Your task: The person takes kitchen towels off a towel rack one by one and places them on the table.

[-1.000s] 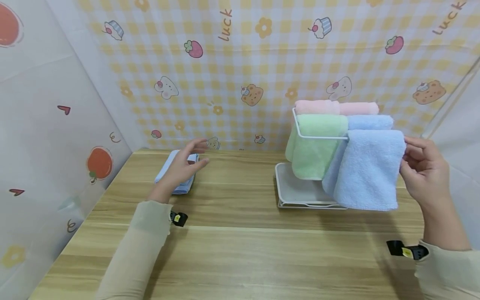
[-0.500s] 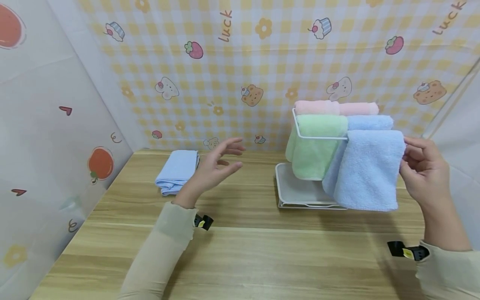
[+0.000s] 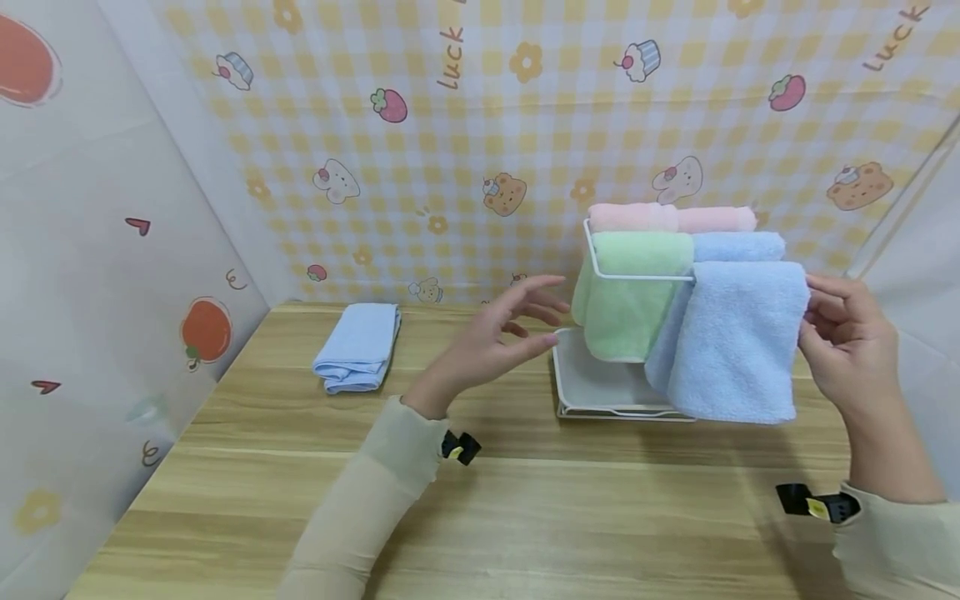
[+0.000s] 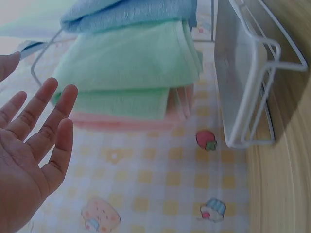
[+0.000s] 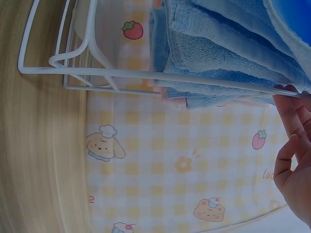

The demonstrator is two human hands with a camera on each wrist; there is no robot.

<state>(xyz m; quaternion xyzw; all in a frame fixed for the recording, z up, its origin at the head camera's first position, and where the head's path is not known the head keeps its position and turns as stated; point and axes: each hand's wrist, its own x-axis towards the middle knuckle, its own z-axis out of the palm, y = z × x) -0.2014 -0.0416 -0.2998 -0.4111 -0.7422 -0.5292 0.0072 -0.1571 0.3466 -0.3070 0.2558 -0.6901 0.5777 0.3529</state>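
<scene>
A white wire towel rack (image 3: 647,276) stands on the table's right side. Over its bars hang pink towels (image 3: 630,218), a green towel (image 3: 637,317) and blue towels, with the front blue towel (image 3: 738,342) toward me. My right hand (image 3: 855,342) pinches the rack's white frame by that towel's right edge; the right wrist view has its fingers (image 5: 291,109) at the bar, thumb mostly hidden. My left hand (image 3: 498,337), fingers spread and holding nothing, is just left of the green towel and the rack's grey tray (image 3: 592,379). In the left wrist view its palm (image 4: 19,160) shows.
A folded light-blue cloth (image 3: 358,342) lies on the wooden table (image 3: 510,517) at the back left. Behind the rack hangs a yellow-checked backdrop (image 3: 450,167). A white printed sheet (image 3: 90,250) borders the left side.
My left hand has moved right, from over the folded light-blue cloth to beside the rack. The right hand keeps its hold on the rack frame, and the hanging towels stay as they were.
</scene>
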